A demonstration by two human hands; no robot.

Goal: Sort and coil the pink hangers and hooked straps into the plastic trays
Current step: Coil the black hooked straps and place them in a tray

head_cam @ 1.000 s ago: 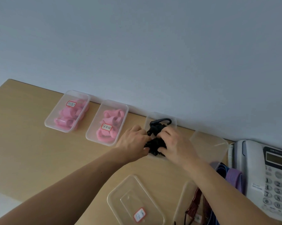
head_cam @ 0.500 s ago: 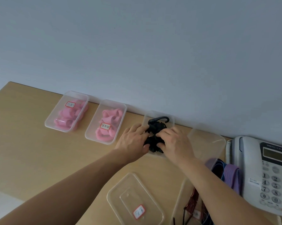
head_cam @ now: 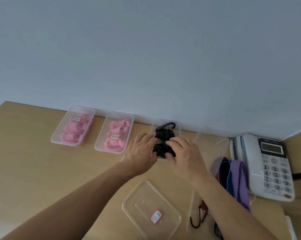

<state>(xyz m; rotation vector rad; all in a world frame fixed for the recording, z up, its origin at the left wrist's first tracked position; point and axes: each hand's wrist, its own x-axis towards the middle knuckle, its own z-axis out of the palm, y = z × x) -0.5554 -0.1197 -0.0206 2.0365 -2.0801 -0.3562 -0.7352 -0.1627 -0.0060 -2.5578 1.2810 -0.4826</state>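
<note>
Black coiled hooked strap [head_cam: 164, 135]: left hand [head_cam: 140, 152] and right hand [head_cam: 185, 153] both grip it, clear plastic tray [head_cam: 179, 129] just beneath them.

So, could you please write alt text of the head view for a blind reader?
Left hand and right hand hold a coiled black hooked strap in a clear tray by the wall; two trays of pink hangers sit to its left.

Soft, even, rather dim daylight — faint shadows, slight overall blur, wide-angle bending at edges.
</note>
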